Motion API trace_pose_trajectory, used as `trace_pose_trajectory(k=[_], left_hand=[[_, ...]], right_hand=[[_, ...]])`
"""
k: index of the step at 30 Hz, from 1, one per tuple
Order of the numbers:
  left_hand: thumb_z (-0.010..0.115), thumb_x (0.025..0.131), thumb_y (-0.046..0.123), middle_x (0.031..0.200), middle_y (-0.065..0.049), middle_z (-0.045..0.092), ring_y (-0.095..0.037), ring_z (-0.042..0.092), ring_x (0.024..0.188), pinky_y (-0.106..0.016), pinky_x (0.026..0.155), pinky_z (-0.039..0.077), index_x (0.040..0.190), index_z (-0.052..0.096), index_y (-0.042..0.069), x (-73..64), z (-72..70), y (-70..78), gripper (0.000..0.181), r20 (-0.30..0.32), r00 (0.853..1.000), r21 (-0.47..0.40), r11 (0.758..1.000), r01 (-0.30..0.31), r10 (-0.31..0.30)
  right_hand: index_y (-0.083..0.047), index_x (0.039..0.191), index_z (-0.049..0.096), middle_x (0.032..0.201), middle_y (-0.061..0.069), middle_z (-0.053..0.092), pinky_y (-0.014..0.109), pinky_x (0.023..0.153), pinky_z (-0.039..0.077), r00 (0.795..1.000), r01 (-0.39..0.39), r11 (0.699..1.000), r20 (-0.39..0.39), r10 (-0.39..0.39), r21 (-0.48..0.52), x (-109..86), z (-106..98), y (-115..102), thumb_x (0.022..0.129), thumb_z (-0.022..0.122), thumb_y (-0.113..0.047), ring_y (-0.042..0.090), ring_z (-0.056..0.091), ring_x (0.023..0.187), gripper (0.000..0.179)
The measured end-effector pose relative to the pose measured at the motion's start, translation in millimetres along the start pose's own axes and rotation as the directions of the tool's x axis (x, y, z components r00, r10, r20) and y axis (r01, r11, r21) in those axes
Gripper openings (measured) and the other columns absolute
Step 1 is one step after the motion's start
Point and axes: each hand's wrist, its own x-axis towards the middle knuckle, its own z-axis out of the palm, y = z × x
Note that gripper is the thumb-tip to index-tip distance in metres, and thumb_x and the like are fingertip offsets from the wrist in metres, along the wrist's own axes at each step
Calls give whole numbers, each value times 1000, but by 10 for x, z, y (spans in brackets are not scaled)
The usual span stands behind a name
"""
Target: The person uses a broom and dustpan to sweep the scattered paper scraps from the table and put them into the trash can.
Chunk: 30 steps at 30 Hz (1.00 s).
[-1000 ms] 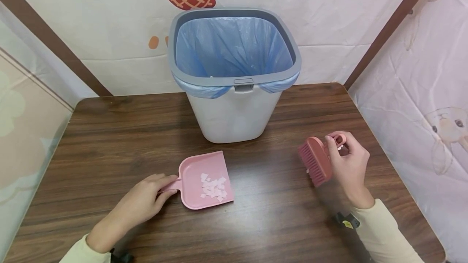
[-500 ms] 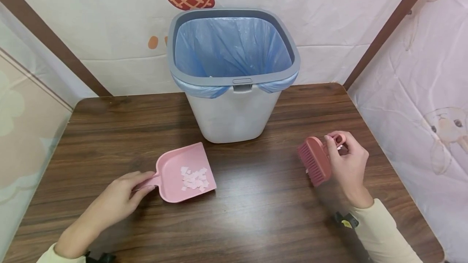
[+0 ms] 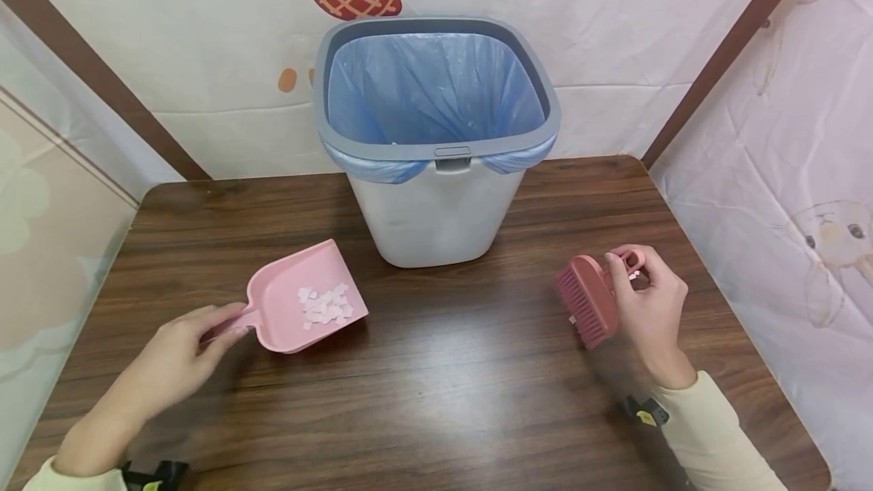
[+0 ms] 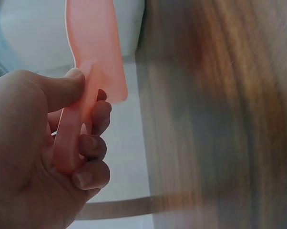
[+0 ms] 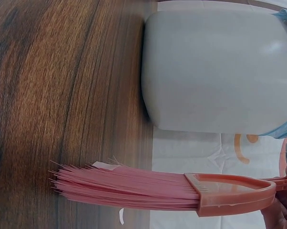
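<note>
My left hand [image 3: 176, 351] grips the handle of a pink dustpan [image 3: 280, 320] at the left of the table. In the left wrist view the thumb presses on the handle [image 4: 69, 138] and the fingers curl round it. Several small white paper scraps [image 3: 327, 304] lie in the pan. On the right side, my right hand [image 3: 651, 309] pinches the looped handle of a small red-pink hand brush [image 3: 595, 295]. Its pink bristles [image 5: 124, 187] point down and to the left, and a paper scrap [image 5: 105, 166] clings to them in the right wrist view.
A light grey trash bin [image 3: 436, 214] with a darker rim stands at the back middle of the wooden table [image 3: 436, 430]. A blue bag [image 3: 436, 86] lines it. Printed cloth [image 3: 225, 59] hangs behind the table and at both sides.
My left hand has moved left and a little away from me with the dustpan, which is now turned more and tilted, scraps still in it. The right hand and brush have hardly moved.
</note>
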Motion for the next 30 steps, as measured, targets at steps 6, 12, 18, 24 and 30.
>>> trace_pose_trajectory(k=[6,12,18,24,30], left_hand=[[80,88,8,105,-21,74,-11,65,88,-1,75,38,115,72,-4,62,-175,-121,31,-13,1000,16,1000,15,-15],[79,88,8,99,-24,74,7,51,77,-8,64,38,114,72,-6,146,-411,-233,30,-18,999,28,999,39,-39],[75,90,3,97,-24,73,6,46,69,-10,57,37,112,71,-10,255,-638,-309,26,-52,998,26,999,35,-34],[74,92,6,100,17,71,12,46,71,-6,59,37,113,71,-9,383,-851,-355,26,-42,996,-5,997,79,-79],[69,95,3,105,43,52,24,47,77,-2,58,39,115,67,-16,495,-1012,-407,28,-49,994,-98,991,95,-100]], right_hand=[[7,89,69,81,-2,66,6,55,41,1000,0,1000,4,0,2,-1,2,12,89,74,5,-6,49,61,6],[4,89,69,82,-11,64,7,55,43,1000,22,1000,21,-22,12,2,-7,41,91,75,-2,-3,52,61,9],[5,88,68,82,-11,64,8,54,44,999,25,999,24,-26,21,0,-3,26,92,75,-2,-1,52,61,10],[4,90,69,82,-12,63,8,53,44,999,16,1000,35,-17,10,2,-1,16,92,74,-5,1,51,62,11],[4,89,68,82,-11,63,8,53,44,999,22,1000,39,-22,8,12,10,13,92,74,-4,1,52,63,11]])
